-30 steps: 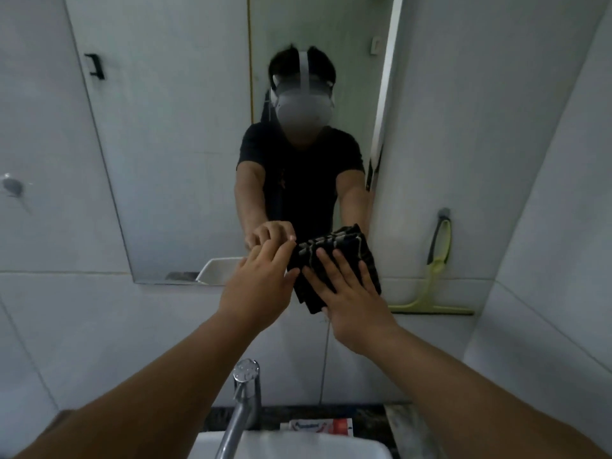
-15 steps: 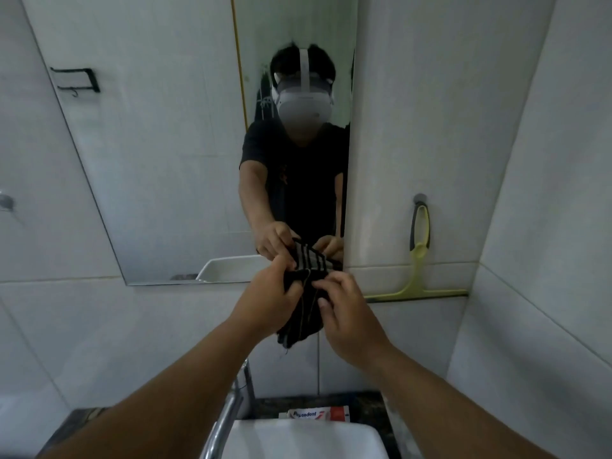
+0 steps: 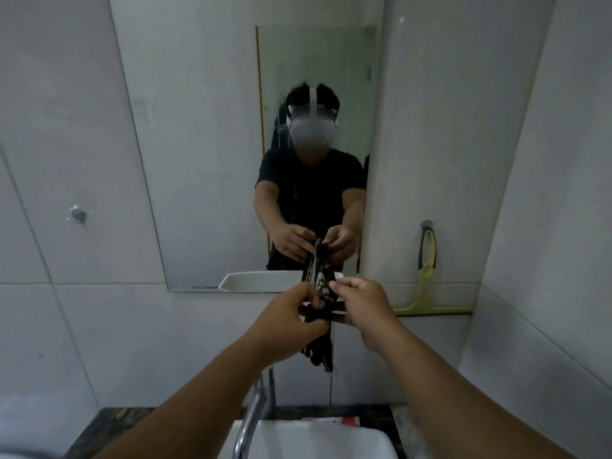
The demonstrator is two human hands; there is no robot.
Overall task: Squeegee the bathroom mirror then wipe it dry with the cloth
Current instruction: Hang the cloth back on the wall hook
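A dark cloth with pale stripes (image 3: 319, 349) hangs bunched between my hands, just below the mirror's lower edge. My left hand (image 3: 286, 321) grips its left side and my right hand (image 3: 366, 309) pinches its right side. The frameless mirror (image 3: 205, 160) covers the wall ahead and reflects me and the cloth. A yellow-green squeegee (image 3: 427, 286) with a dark grip hangs on a wall hook to the right of the mirror, blade down.
A white basin (image 3: 308, 438) with a chrome tap (image 3: 248, 422) stands below my arms on a dark counter (image 3: 109, 422). A toothpaste box (image 3: 331, 420) lies behind the basin. A tiled side wall (image 3: 546, 226) closes in on the right.
The cloth went from pressed flat against the mirror's lower right corner to hanging bunched between both hands, away from the glass. The view has pulled back from the mirror.
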